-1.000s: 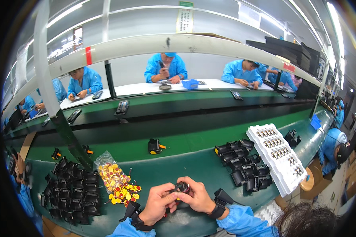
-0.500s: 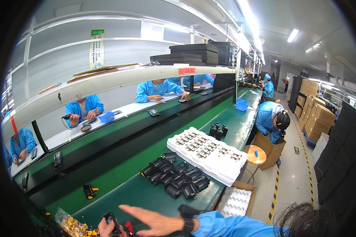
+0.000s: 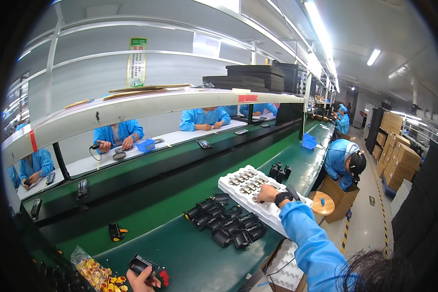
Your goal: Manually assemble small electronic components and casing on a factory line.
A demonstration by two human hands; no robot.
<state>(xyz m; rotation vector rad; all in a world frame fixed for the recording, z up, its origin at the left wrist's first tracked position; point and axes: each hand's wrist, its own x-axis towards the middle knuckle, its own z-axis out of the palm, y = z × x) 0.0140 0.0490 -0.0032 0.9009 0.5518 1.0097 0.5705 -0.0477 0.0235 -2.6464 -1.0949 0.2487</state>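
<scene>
Green bench (image 3: 180,248), crowded. A cluster of black parts (image 3: 226,221) lies between the two hands, just beside the white tray (image 3: 272,221); more black parts (image 3: 280,173) stand past its far side, then a blue bin (image 3: 308,141). Bag (image 3: 82,260) of yellow-and-red pieces (image 3: 114,282) near the left hand, some spilled. A lone black unit (image 3: 116,232) with an orange tab lies farther back. Right of the bench: round stool (image 3: 322,203), open carton (image 3: 340,192), co-worker (image 3: 336,158) bent over it. The right sleeve (image 3: 309,233) hides the tray's near corner; a pale rail (image 3: 180,100) cuts across the people seated opposite.

Left hand (image 3: 143,281), low in view: thumb and fingers curled round a black holder (image 3: 140,263), partly closed, hold looks firm. Red bits (image 3: 164,278) just beside the fingers. Right hand (image 3: 266,193) over the tray, fingers bent down among metal pieces (image 3: 248,185); cannot tell how far open or whether it has one.

Holder sits above the bench's near edge, long axis slanting from upper left to lower right; cannot tell which end is its front.

Wall poster (image 3: 136,63): green head, red characters, smaller lines below. Red label (image 3: 248,98) on the rail, print too small to read
</scene>
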